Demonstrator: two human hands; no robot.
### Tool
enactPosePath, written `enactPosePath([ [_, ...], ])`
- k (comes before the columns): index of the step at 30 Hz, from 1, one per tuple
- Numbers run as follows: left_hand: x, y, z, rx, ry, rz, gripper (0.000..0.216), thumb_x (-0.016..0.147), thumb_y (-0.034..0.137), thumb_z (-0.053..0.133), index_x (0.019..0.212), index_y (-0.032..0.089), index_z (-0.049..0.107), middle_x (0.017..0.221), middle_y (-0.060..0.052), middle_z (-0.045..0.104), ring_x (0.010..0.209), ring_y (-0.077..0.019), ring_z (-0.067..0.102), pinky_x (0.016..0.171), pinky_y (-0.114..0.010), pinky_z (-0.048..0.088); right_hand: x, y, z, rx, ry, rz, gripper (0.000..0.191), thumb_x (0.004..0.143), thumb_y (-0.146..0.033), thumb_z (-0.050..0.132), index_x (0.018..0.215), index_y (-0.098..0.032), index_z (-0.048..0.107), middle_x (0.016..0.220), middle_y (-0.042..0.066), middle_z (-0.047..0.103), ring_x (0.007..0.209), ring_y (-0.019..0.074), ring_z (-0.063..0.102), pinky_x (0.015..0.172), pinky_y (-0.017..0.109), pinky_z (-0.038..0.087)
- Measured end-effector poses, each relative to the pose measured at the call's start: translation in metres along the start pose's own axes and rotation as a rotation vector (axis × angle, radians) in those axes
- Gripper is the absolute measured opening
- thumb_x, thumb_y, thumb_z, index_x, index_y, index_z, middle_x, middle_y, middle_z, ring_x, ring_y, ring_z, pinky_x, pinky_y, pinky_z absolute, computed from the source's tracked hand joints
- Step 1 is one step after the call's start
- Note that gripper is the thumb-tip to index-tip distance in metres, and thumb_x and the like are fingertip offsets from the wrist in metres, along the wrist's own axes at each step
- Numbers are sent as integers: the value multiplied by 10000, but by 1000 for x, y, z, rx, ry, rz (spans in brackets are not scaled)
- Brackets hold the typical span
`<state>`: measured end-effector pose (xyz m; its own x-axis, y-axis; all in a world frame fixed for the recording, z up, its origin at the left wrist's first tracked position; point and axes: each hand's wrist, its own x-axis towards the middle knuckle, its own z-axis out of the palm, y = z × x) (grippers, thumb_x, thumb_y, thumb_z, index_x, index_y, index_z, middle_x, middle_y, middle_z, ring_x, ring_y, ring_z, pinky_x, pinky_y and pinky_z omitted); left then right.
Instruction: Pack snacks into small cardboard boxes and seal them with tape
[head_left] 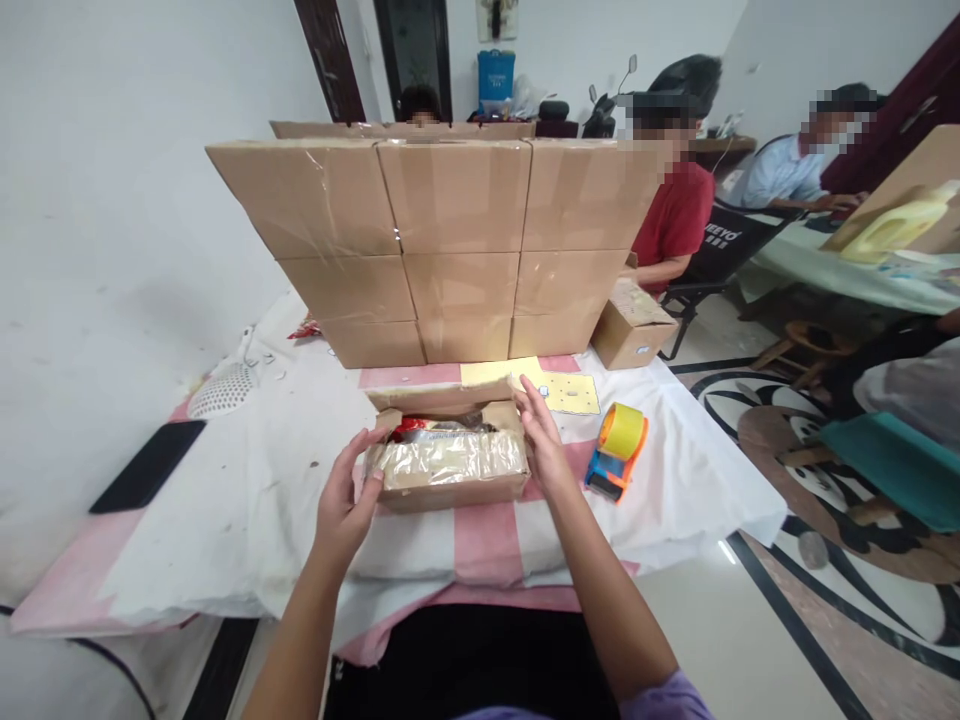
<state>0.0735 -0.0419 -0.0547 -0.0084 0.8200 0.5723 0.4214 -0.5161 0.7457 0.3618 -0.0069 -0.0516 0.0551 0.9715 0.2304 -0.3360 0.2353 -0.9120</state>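
A small cardboard box (pixel 450 492) lies on the table directly in front of me. One top flap stands up at the back, and shiny clear tape covers the near flap. Through the gap show a red and silver packet (pixel 442 430) and something dark that I cannot make out. My left hand (pixel 351 490) grips the box's left end, thumb on the near side and fingers at the top corner. On the right end my right hand (pixel 541 435) holds the box, its fingers along the side and back corner. An orange and blue tape dispenser (pixel 616 455) with yellow tape sits to the right.
Behind the box rises a wall of stacked cardboard boxes (pixel 461 220), with another carton (pixel 634 325) at its right. Yellow card pieces (pixel 570 393), a black phone-like slab (pixel 150 465) and a perforated white object (pixel 221 390) lie on the tablecloth (pixel 247 520). Other people sit beyond.
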Motion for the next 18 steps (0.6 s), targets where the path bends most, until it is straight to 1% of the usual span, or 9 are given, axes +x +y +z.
enactPosePath([
  [2, 0, 7, -4, 85, 65, 112, 445, 936, 186, 603, 1370, 276, 556, 1283, -90, 614, 1251, -248, 596, 1099, -485, 489, 4, 2, -1, -49, 24, -20, 508, 920, -526, 645, 1388, -339, 579, 1446, 34, 588, 1405, 264, 482, 1207, 439, 329],
  [4, -6, 16, -8, 170, 126, 246, 406, 884, 102, 637, 1244, 289, 620, 1264, -81, 568, 1191, -241, 616, 993, -451, 570, 6, 2, -2, -85, 49, -45, 421, 913, -546, 649, 1256, -302, 657, 1359, 51, 643, 1327, 271, 543, 1174, 434, 365],
  [5, -11, 22, -10, 196, 142, 303, 401, 861, 58, 639, 1184, 296, 638, 1254, -76, 546, 1162, -231, 627, 947, -431, 596, 7, 1, -3, -96, 62, -62, 391, 911, -556, 646, 1193, -287, 675, 1292, 59, 671, 1272, 274, 574, 1144, 431, 393],
  [7, -23, 32, -13, 229, 118, 382, 411, 828, -6, 629, 1084, 314, 662, 1196, -64, 524, 1093, -207, 643, 874, -387, 627, 5, -3, -6, -111, 63, -93, 338, 904, -560, 648, 1077, -271, 675, 1169, 68, 695, 1175, 280, 610, 1067, 426, 442],
  [9, -30, 40, -14, 260, 74, 441, 450, 819, -17, 622, 1076, 349, 672, 1132, -61, 529, 1024, -198, 648, 801, -357, 640, 0, -9, -10, -146, 22, -119, 277, 883, -528, 676, 961, -263, 656, 1118, 70, 684, 1142, 288, 607, 1020, 420, 449],
  [11, -28, 45, -12, 312, 72, 461, 511, 831, 20, 635, 1184, 388, 653, 1123, -71, 553, 1000, -219, 644, 758, -369, 633, -5, -15, -15, -191, -44, -142, 242, 869, -487, 681, 861, -250, 633, 1148, 74, 656, 1177, 300, 579, 1032, 423, 417],
  [13, -16, 46, -9, 368, 96, 446, 543, 861, 82, 645, 1308, 386, 604, 1188, -92, 575, 1016, -249, 643, 794, -419, 608, -10, -19, -18, -224, -86, -152, 216, 863, -440, 665, 805, -239, 612, 1190, 76, 624, 1217, 306, 547, 1058, 424, 379],
  [15, 4, 46, -5, 430, 80, 444, 503, 894, 147, 641, 1351, 349, 585, 1247, -106, 604, 1078, -285, 637, 895, -474, 558, -12, -19, -19, -238, -90, -138, 153, 844, -364, 652, 789, -236, 591, 1199, 73, 608, 1234, 304, 532, 1061, 419, 367],
  [18, 30, 40, 3, 520, -45, 536, 401, 943, 191, 578, 1332, 284, 604, 1292, -88, 668, 1238, -299, 601, 1043, -469, 462, -13, -15, -17, -250, -84, -95, 44, 791, -256, 634, 816, -238, 603, 1163, 63, 626, 1217, 293, 546, 1050, 408, 376],
])
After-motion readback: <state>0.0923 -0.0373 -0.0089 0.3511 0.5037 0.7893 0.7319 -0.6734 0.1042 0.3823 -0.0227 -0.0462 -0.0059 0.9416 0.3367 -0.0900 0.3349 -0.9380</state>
